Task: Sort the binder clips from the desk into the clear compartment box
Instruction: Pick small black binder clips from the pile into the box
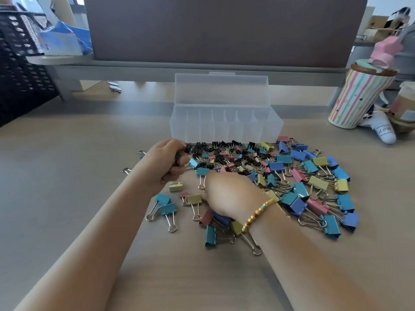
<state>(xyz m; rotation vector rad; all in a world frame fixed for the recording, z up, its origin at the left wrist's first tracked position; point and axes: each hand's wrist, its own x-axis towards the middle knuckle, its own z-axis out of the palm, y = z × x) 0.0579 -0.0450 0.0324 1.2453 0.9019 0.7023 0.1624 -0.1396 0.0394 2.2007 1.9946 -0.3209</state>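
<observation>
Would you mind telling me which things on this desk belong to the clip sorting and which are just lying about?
Part of the job:
binder clips
clear compartment box
left hand, gripping small black clips
right hand

Just lying about:
striped cup
black mesh basket
blue carton

Head-worn camera looks forward and down (close) over the desk (67, 153).

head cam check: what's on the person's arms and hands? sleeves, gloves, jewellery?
Both forearms are bare as far as the frame shows: no sleeves, no gloves. The left hand and its wrist carry nothing visible. The right hand has a beaded bracelet on its wrist: mostly gold-coloured round beads, with a few red and a blue one. No watch or rings can be seen; most fingers are hidden.
</observation>
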